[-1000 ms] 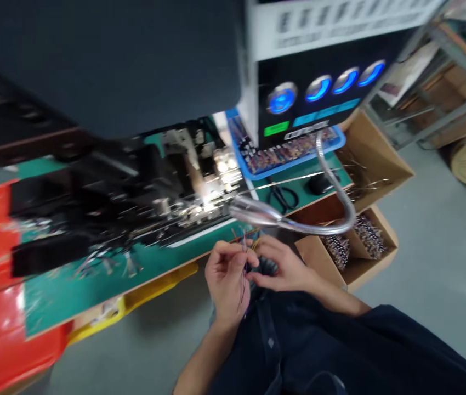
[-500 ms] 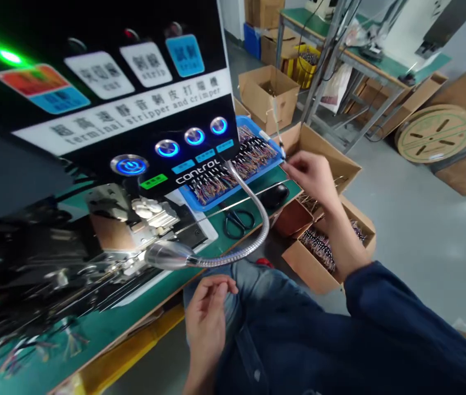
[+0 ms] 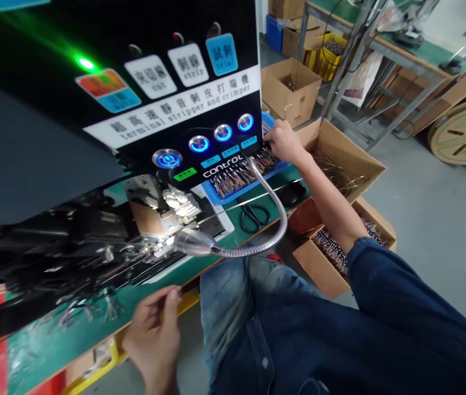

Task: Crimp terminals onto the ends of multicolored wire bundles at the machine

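Wire bundles [image 3: 233, 180] are lying packed side by side in the blue tray [image 3: 215, 196] on the green bench [image 3: 128, 315], with coloured strand ends fanning out along the near side; the control panel [image 3: 167, 120] is hiding part of that row from us; and there, at the tray's far right end, the right hand [image 3: 284, 141] is hovering with fingers curling inward and tips pointing down toward the bundles; those tips are blurring into the tray's contents, so I cannot tell whether they are pinching a bundle or merely touching; over on the other side, the left hand [image 3: 154, 329] is hanging just beyond the bench edge, thumb and forefinger drawing close, tips overlapping from this angle; whether they are meeting, or pinching anything, I cannot tell; near it, loose wires [image 3: 112, 308] are splaying over the bench.

On handling, I am judging by looks alone: the bundles are promising to be light and limp, bending easily, hardly slippery; the fine strand ends are looking like the fragile part, prone to splaying and snagging on neighbours; so the darker, gathered section is offering the better hold, a gentle fingertip pinch there sparing the ends; close by, the scissors [image 3: 250, 207] are lying just beside the tray, and the lamp neck [image 3: 280, 230] is curving in front of them.
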Available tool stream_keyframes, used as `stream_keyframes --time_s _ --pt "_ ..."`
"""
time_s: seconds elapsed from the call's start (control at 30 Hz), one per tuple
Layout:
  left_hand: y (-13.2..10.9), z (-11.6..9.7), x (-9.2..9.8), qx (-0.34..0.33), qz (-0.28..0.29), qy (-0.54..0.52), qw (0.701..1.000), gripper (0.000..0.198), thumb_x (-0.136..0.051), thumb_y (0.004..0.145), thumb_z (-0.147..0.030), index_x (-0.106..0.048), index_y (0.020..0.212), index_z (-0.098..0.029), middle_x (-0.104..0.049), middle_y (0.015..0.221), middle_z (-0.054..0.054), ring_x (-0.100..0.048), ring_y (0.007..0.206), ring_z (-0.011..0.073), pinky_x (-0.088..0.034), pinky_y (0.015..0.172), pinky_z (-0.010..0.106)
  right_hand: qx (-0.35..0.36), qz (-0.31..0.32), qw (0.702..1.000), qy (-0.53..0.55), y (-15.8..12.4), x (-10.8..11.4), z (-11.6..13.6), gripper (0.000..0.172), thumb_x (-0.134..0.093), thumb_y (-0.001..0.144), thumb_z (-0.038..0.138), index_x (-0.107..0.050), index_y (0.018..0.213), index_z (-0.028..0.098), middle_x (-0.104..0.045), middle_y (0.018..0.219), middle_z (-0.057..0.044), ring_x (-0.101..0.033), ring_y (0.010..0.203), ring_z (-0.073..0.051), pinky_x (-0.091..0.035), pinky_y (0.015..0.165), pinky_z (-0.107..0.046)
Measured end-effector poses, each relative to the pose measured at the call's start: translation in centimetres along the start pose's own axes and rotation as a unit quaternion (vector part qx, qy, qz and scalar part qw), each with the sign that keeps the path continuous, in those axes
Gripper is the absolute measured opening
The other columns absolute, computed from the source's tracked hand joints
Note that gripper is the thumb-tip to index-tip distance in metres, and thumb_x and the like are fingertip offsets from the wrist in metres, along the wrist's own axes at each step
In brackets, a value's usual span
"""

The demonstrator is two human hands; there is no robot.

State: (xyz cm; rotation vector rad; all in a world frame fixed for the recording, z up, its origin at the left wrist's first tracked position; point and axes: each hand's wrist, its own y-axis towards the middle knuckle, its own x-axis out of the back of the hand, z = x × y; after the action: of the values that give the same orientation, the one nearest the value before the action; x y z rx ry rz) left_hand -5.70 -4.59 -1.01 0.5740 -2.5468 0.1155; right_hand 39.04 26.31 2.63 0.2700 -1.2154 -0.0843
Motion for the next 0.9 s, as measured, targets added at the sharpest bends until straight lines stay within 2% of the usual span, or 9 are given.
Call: stream_keyframes --time_s 0.1,0.17,0.3,0.43,0.53,0.63,0.7,0.8,0.9 --pt "4.0 1.8 2.9 -0.109 -0.141 0.206 0.962 0.023 -0.076 0.095 -0.055 -0.078 0.099 -0.032 -0.080 0.103 0.004 -0.075 0.117 0.0427 -0.050 0.117 0.071 -0.004 -0.055 0.998 0.000 -0.9 1.3 -0.6 0.036 -0.050 0.118 0.022 -0.076 0.137 0.006 -0.072 0.127 -0.018 -0.064 0.123 -0.030 -0.050 0.112 -0.047" --pt "6.4 2.7 4.1 -0.106 -0.160 0.296 0.936 0.025 -0.075 0.095 -0.056 -0.071 0.110 -0.036 -0.080 0.117 0.002 -0.066 0.138 0.0469 -0.042 0.122 0.077 -0.006 -0.102 0.995 0.015 -3.0 2.6 -0.5 0.041 -0.045 0.121 0.026 -0.075 0.144 0.010 -0.075 0.125 -0.019 -0.068 0.115 -0.027 -0.053 0.103 -0.043" --pt "8.8 3.4 5.3 -0.033 -0.119 0.329 0.936 0.026 -0.072 0.095 -0.046 -0.069 0.111 -0.025 -0.078 0.114 0.009 -0.070 0.119 0.0392 -0.051 0.114 0.062 -0.005 -0.232 0.972 0.020 -10.7 3.2 0.2 0.053 -0.041 0.121 0.042 -0.084 0.125 0.011 -0.079 0.105 -0.023 -0.074 0.101 -0.025 -0.052 0.084 -0.044" --pt "8.1 3.0 5.7 -0.011 -0.084 0.240 0.967 0.028 -0.074 0.097 -0.045 -0.076 0.111 -0.021 -0.078 0.098 0.007 -0.069 0.082 0.0242 -0.056 0.088 0.041 0.052 -0.309 0.949 0.022 -19.9 0.8 2.6 0.036 -0.062 0.110 0.046 -0.088 0.122 0.024 -0.078 0.088 -0.025 -0.076 0.081 -0.031 -0.052 0.073 -0.051" --pt "5.6 2.6 5.3 0.020 -0.050 0.093 0.994 0.025 -0.079 0.094 -0.042 -0.075 0.104 -0.020 -0.076 0.090 0.004 -0.065 0.072 0.0176 -0.051 0.072 0.031 0.131 -0.198 0.967 0.093 -25.6 -1.2 8.1 0.032 -0.070 0.101 0.030 -0.085 0.130 0.034 -0.080 0.084 -0.015 -0.075 0.070 -0.030 -0.056 0.067 -0.047" --pt "2.3 2.3 4.5 0.030 -0.058 -0.004 0.998 0.024 -0.081 0.094 -0.040 -0.074 0.101 -0.019 -0.075 0.087 0.003 -0.066 0.072 0.0158 -0.049 0.068 0.027 0.127 0.024 0.948 0.292 -28.3 -3.9 15.7 0.032 -0.066 0.104 0.024 -0.083 0.130 0.029 -0.078 0.085 -0.007 -0.075 0.073 -0.025 -0.059 0.066 -0.039" --pt "0.2 2.4 3.9 0.026 -0.065 -0.035 0.997 0.023 -0.082 0.095 -0.039 -0.074 0.102 -0.019 -0.075 0.087 0.003 -0.067 0.073 0.0155 -0.049 0.069 0.026 0.084 0.145 0.901 0.399 -28.6 -6.1 20.4 0.028 -0.063 0.110 0.033 -0.083 0.129 0.026 -0.080 0.091 -0.008 -0.074 0.075 -0.023 -0.058 0.068 -0.037" --pt "-2.5 2.9 3.0 -0.040 -0.084 0.006 0.996 0.018 -0.083 0.094 -0.033 -0.077 0.104 -0.020 -0.077 0.088 0.003 -0.069 0.075 0.0161 -0.051 0.076 0.029 -0.004 0.306 0.792 0.528 -27.9 -9.3 25.7 0.038 -0.067 0.110 0.051 -0.082 0.130 0.023 -0.083 0.090 -0.006 -0.071 0.071 -0.019 -0.056 0.066 -0.032" --pt "-4.3 3.3 2.2 -0.147 -0.076 0.085 0.983 0.012 -0.084 0.092 -0.023 -0.078 0.103 -0.023 -0.080 0.088 0.002 -0.072 0.076 0.0179 -0.050 0.082 0.033 -0.039 0.387 0.702 0.597 -27.3 -10.9 28.9 0.048 -0.072 0.105 0.059 -0.080 0.131 0.019 -0.084 0.098 -0.006 -0.068 0.071 -0.016 -0.055 0.067 -0.029"
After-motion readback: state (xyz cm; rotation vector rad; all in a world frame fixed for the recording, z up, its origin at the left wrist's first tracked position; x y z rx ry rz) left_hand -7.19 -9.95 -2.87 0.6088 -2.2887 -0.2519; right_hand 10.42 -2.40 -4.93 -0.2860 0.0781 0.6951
